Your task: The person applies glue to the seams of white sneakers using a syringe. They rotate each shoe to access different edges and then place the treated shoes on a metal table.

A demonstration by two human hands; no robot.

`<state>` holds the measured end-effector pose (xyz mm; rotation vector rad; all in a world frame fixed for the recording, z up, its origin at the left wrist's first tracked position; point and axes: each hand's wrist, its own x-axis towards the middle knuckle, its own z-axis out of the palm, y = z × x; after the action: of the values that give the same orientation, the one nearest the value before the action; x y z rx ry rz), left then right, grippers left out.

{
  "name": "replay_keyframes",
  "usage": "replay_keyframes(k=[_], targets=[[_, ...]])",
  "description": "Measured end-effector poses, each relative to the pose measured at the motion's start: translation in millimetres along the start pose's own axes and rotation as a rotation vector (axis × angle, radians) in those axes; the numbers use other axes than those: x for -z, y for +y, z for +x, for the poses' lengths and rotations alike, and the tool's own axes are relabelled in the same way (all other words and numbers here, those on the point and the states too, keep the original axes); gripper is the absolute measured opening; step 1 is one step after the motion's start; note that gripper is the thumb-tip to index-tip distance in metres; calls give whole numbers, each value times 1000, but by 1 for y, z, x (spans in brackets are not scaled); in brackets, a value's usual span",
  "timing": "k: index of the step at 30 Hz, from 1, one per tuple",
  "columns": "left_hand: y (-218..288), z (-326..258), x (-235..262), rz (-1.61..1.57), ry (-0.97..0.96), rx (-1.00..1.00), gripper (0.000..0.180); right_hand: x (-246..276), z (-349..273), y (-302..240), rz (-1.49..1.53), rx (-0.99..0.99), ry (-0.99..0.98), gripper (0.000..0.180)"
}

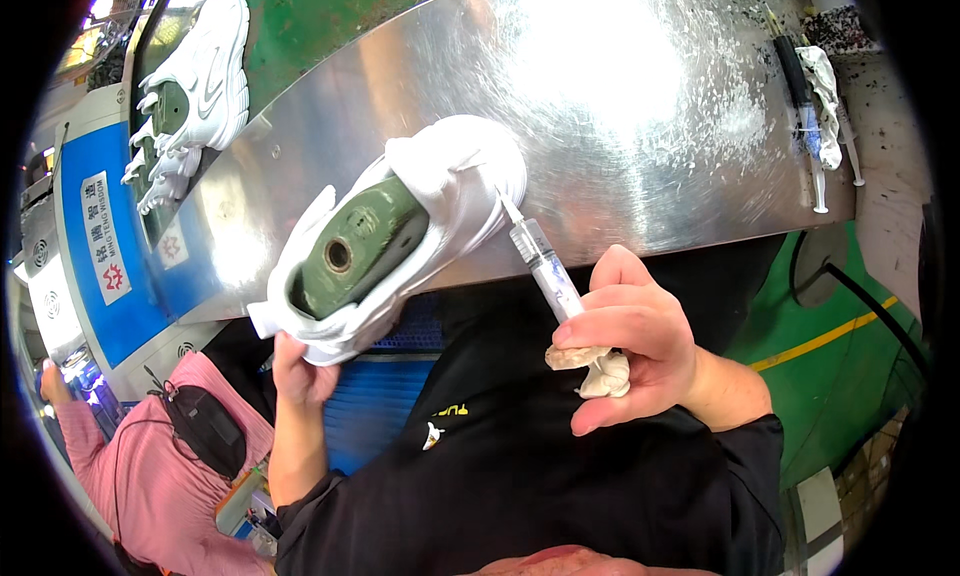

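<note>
A white sneaker point(458, 211) with a green shoe last point(395, 221) inside it is held tilted over the near edge of the metal bench. My left hand point(303, 373) grips its heel end from below, the fingers mostly hidden under the shoe. In my right hand point(645, 326) is a clear syringe point(548, 274), pointing up and left. Its thin tip meets the side of the sneaker near the toe, where the sole joins the upper; whether it touches cannot be made out. A crumpled off-white wad point(605, 374) sits within the same hand, by the syringe's rear end.
More white sneakers point(215, 71) with green lasts stand on a green belt point(300, 16) at the far left. Dark-handled tools point(795, 76), a crumpled white cloth point(822, 106) and another syringe point(850, 146) lie at the bench's right end. A person in pink point(150, 466) is at lower left.
</note>
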<state>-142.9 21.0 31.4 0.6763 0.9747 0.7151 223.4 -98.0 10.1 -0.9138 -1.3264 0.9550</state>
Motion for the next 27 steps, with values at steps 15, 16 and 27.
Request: replay_keyframes(k=[15, 16, 27], targets=[[-55, -15, -67, -186, -200, 259, 92, -5, 6, -14, -14, -43, -49, 57], [-56, -15, -67, -155, -190, 279, 94, -5, 7, -15, -15, -48, -63, 57], [-59, -8, -85, -144, -327, 456, 101, -21, 13, -27, -35, -20, -35, 55]])
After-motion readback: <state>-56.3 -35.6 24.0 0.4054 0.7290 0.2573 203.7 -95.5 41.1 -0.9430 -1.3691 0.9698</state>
